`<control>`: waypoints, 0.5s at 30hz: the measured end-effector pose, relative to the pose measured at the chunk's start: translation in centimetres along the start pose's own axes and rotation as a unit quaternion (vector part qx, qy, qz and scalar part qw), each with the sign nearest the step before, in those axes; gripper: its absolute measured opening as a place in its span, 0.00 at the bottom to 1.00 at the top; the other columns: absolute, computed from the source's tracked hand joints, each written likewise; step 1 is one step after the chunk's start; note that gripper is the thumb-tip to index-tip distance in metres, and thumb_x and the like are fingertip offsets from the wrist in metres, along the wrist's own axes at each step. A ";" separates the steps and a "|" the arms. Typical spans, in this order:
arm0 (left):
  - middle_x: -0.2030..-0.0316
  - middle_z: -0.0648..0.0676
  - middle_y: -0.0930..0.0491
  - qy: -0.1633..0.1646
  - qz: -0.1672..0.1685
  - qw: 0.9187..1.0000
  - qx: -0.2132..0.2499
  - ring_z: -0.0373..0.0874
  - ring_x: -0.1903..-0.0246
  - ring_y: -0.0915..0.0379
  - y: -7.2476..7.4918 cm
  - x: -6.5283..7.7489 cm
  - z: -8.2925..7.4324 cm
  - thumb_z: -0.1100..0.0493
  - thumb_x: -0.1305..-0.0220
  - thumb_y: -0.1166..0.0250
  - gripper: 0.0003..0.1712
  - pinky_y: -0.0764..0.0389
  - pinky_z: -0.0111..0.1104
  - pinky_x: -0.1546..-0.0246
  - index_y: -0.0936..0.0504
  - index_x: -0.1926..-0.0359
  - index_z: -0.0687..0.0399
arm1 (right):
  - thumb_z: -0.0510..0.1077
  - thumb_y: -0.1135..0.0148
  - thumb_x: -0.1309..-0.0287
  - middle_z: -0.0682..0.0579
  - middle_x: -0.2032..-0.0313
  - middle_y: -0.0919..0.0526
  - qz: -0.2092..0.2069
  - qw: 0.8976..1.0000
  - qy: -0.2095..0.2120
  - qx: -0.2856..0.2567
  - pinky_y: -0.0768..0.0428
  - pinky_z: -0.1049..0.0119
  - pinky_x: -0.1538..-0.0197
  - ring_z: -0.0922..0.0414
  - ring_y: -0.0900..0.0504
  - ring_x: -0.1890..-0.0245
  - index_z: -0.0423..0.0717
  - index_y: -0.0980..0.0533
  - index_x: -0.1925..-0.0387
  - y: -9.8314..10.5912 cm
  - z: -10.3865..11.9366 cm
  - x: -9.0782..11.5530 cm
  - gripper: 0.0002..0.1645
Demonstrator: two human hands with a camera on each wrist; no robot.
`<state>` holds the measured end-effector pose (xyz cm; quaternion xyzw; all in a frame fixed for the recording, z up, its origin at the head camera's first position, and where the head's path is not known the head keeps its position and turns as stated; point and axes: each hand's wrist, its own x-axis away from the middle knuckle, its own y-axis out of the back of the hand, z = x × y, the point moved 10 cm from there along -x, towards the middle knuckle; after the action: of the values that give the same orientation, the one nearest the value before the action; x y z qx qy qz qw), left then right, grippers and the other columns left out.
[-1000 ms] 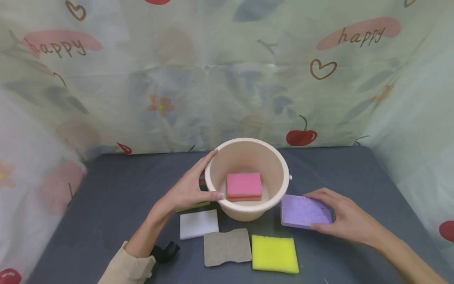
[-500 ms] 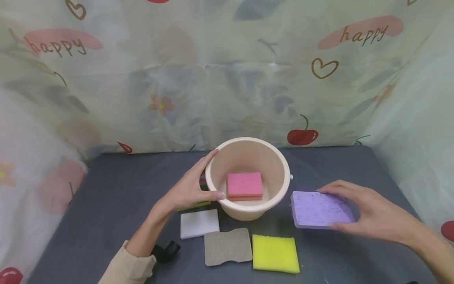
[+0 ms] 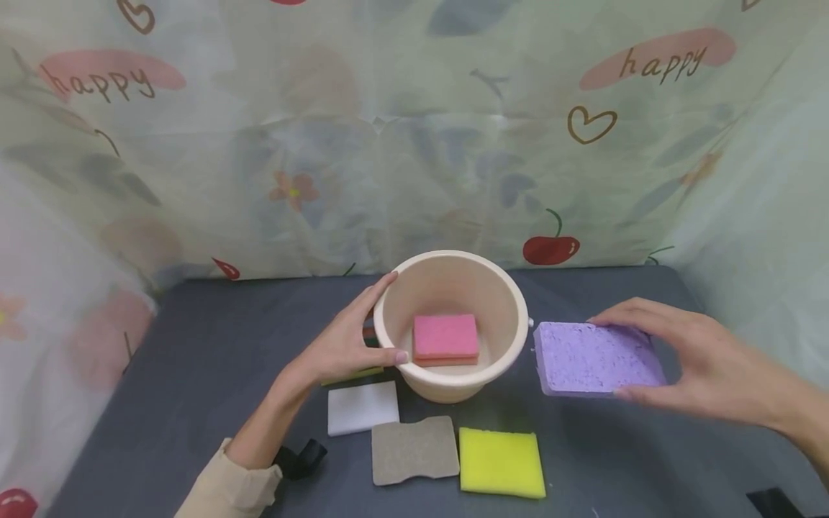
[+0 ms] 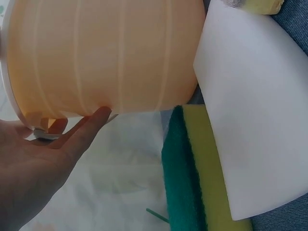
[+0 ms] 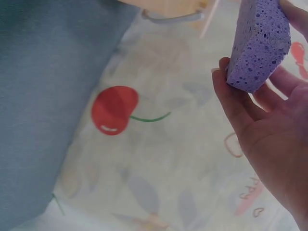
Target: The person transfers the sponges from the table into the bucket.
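Note:
My left hand (image 3: pixel 346 345) grips the left rim of a cream bucket (image 3: pixel 453 392), thumb on the front of the rim and fingers along its outer side. Inside the bucket, a pink sponge (image 3: pixel 445 337) lies on the bottom, with an orange-red layer under it. To the bucket's right, my right hand (image 3: pixel 706 367) pinches a purple sponge (image 3: pixel 596 358) between thumb and fingers, raised above the table. The right wrist view shows the purple sponge (image 5: pixel 260 45) as porous, held by its edges.
In front of the bucket lie a white sponge (image 3: pixel 364 409), a grey sponge (image 3: pixel 416 451) with notched sides and a yellow sponge (image 3: pixel 502 462). A green-and-yellow scouring sponge (image 4: pixel 192 168) sits beside the white one. Black straps lie near both forearms. A printed curtain (image 3: pixel 382 180) hangs behind the dark table (image 3: pixel 214 403).
My right hand has lifted the purple sponge from beside the bucket, moving it up and to the right. The left hand and the bucket have stayed in place.

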<state>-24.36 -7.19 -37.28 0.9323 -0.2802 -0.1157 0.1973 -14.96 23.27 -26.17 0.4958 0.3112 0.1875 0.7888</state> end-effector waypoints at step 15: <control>0.25 0.50 0.50 -0.001 -0.002 1.000 -0.001 0.49 0.31 0.39 -0.1 0.1 0.0 0.44 0.48 0.23 0.64 0.24 0.40 0.42 0.56 0.20 0.36 | 0.47 0.16 0.62 0.70 0.46 0.24 -0.007 1.000 -0.014 0.009 0.30 0.79 0.55 0.70 0.26 0.54 0.63 0.26 0.40 0.4 0.6 -4.6 0.44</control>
<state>-24.25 -7.18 -37.33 0.9326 -0.2786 -0.1168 0.1975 -17.96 20.30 -24.21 0.5032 0.3051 0.1727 0.7899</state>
